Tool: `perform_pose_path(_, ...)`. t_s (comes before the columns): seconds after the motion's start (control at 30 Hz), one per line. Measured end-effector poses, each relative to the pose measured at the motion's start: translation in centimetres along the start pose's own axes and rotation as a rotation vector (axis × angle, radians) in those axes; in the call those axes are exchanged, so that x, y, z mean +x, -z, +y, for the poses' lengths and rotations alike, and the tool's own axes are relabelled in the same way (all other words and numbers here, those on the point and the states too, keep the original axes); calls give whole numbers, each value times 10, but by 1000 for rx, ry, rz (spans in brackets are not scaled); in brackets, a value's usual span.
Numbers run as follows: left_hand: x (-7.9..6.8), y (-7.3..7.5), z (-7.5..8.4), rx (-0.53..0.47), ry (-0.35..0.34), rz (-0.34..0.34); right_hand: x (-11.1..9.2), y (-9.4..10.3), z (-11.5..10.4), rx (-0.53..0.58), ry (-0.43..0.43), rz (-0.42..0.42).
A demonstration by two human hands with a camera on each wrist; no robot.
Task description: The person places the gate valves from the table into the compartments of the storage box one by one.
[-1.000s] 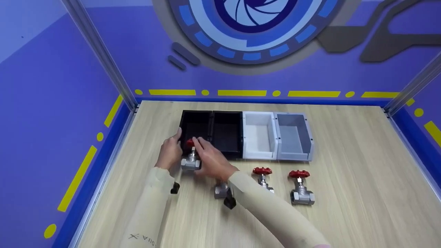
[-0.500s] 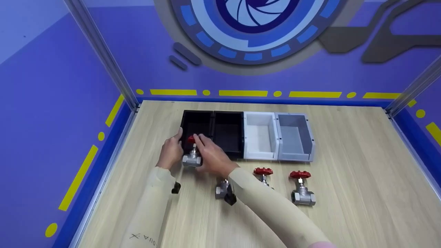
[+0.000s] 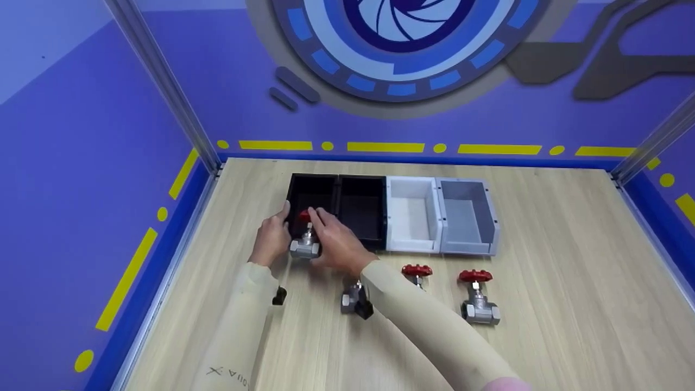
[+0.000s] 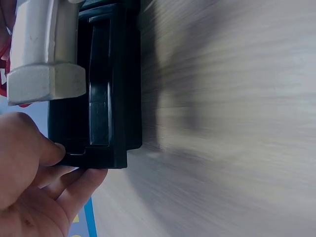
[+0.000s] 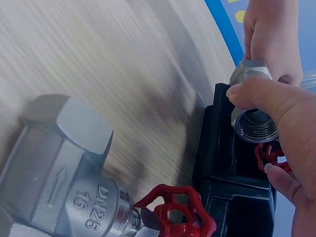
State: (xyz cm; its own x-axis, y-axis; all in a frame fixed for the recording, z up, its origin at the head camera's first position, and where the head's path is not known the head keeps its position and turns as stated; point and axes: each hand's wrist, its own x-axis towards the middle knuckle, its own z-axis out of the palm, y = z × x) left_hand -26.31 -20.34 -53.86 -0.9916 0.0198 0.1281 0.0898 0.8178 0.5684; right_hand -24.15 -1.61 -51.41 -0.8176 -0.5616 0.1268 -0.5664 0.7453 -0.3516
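Observation:
My right hand [image 3: 339,241] grips a silver gate valve with a red handwheel [image 3: 305,248], its wheel pointing away from me. The valve hangs over the front of the leftmost black bin [image 3: 314,190]. In the right wrist view, my thumb lies across the metal body [image 5: 252,121], whose threaded opening shows. My left hand [image 3: 271,239] pinches the left wall of that bin; the left wrist view shows the thumb over the rim [image 4: 101,158] and fingers outside. Under my right forearm stands a second valve [image 3: 350,301], partly hidden.
Joined to the leftmost bin are another black bin [image 3: 361,209], a white bin [image 3: 410,245] and a grey bin [image 3: 468,249]. Two more red-wheeled valves lie on the wooden table [image 3: 564,282]: one [image 3: 417,270] partly behind my right sleeve, one [image 3: 479,312] farther right. Blue panels [image 3: 81,190] enclose the table.
My right hand has carried the valve slightly forward, farther over the leftmost black bin. My left hand has stayed on the bin's wall.

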Motion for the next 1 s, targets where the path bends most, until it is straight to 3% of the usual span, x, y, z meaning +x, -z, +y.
perform_pose_path(0.47, 0, -1, 1, -15, 27, -16, 5, -1, 4, -8, -32, -38)
perform_pose_path(1.0, -2, -2, 1, -4, -4, 22, 13, -2, 13, 20, -47, -47)
